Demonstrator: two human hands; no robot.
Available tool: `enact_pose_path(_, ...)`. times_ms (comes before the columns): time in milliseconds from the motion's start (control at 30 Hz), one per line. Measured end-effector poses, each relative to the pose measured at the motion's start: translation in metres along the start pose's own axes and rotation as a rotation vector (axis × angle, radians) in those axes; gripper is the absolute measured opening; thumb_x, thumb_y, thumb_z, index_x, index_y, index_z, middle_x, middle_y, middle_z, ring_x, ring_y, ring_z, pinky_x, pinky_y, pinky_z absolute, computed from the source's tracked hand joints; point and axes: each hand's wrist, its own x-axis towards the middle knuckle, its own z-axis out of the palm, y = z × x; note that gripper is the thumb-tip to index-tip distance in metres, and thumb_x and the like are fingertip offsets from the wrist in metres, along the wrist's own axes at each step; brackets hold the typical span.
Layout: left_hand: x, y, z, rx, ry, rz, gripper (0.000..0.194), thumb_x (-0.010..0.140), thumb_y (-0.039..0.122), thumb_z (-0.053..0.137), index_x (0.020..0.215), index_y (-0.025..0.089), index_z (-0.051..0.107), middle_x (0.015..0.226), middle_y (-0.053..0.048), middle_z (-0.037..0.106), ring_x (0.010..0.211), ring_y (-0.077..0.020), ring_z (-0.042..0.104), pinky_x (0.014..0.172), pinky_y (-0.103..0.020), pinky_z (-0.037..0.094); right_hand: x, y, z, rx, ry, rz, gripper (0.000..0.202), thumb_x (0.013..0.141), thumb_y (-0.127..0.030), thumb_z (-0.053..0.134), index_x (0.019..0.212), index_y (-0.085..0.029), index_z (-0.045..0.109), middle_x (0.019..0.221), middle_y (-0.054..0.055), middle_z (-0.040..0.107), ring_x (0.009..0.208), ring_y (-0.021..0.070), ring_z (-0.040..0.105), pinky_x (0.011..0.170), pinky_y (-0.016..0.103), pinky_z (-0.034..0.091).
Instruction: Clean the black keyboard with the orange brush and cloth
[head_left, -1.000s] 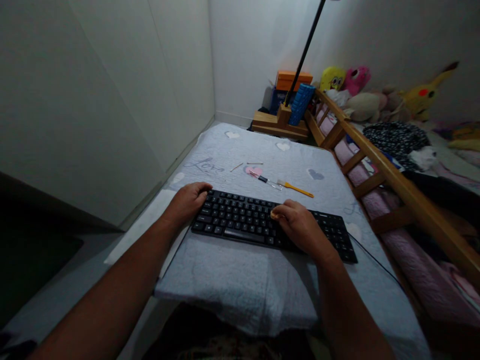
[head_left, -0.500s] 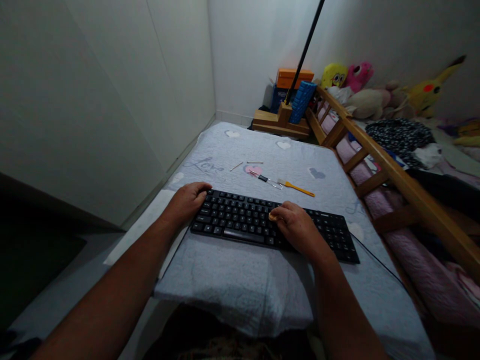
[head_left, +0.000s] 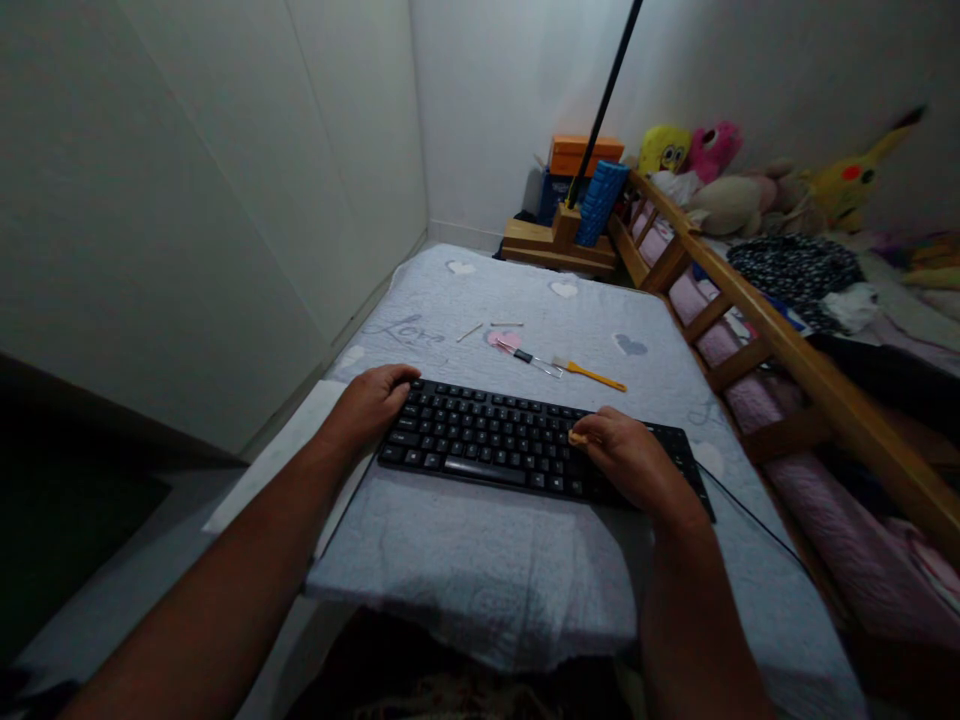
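Note:
A black keyboard [head_left: 487,435] lies on the pale cloth-covered table [head_left: 465,560]. My left hand [head_left: 369,402] grips its left end, thumb and fingers at the upper left corner. Over the keys on the right side, my right hand [head_left: 626,450] is closed on a small orange-tan piece [head_left: 577,438], pressed to the keys; what it is made of is unclear. Behind the keyboard lie a yellow-handled brush [head_left: 596,377], a wire tool with a black grip [head_left: 523,355] and two cotton swabs [head_left: 470,332].
The keyboard cable [head_left: 754,515] trails off to the right. A wooden bed rail [head_left: 795,350] runs along the table's right side, with plush toys [head_left: 664,150] on the bed. A blue roller [head_left: 602,204] and an orange box [head_left: 585,155] stand at the back. White panels rise on the left.
My right hand has moved to the right along the keys with the orange-tan piece. My left hand stays on the keyboard's left end.

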Motion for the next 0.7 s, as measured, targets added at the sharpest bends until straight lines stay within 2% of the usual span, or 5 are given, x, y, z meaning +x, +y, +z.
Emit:
enact_pose_path(200,-0.001,0.000,0.001,-0.019,0.001,0.008,0.045,0.084,0.036,0.045,0.113,0.018,0.074,0.115,-0.009,0.076,0.107,-0.0261,0.069,0.102,-0.038,0.051,-0.004,0.008,-0.007,0.046,0.004,0.050,0.018,0.090,-0.020,0.058,0.090,-0.021,0.076,0.087,0.005,0.068,0.078,0.0184,0.064,0.072,0.029,0.047)
enact_pose_path(300,0.000,0.000,0.000,-0.014,0.002,0.006,0.045,0.084,0.035,0.044,0.113,0.017,0.074,0.116,-0.010,0.076,0.109,-0.0269,0.069,0.103,-0.039,0.050,-0.003,0.004,-0.005,0.084,0.025,0.030,0.017,0.092,-0.022,0.058,0.091,-0.021,0.075,0.088,0.006,0.068,0.079,0.0191,0.065,0.073,0.030,0.048)
enact_pose_path(533,0.001,-0.002,0.001,-0.004,-0.002,0.003,0.046,0.084,0.035,0.045,0.113,0.017,0.074,0.116,-0.011,0.076,0.110,-0.0284,0.068,0.103,-0.041,0.050,0.006,-0.020,0.010,0.086,0.051,-0.101,0.019,0.092,-0.014,0.055,0.092,-0.020,0.073,0.089,0.006,0.066,0.082,0.0188,0.063,0.077,0.031,0.047)
enact_pose_path(700,0.000,-0.002,0.001,-0.001,-0.007,0.001,0.045,0.084,0.035,0.045,0.114,0.018,0.074,0.114,-0.010,0.076,0.105,-0.0276,0.070,0.101,-0.041,0.052,0.003,-0.010,0.006,0.035,0.041,-0.047,0.020,0.090,-0.012,0.056,0.092,-0.020,0.074,0.089,0.007,0.067,0.080,0.0185,0.063,0.075,0.030,0.047)
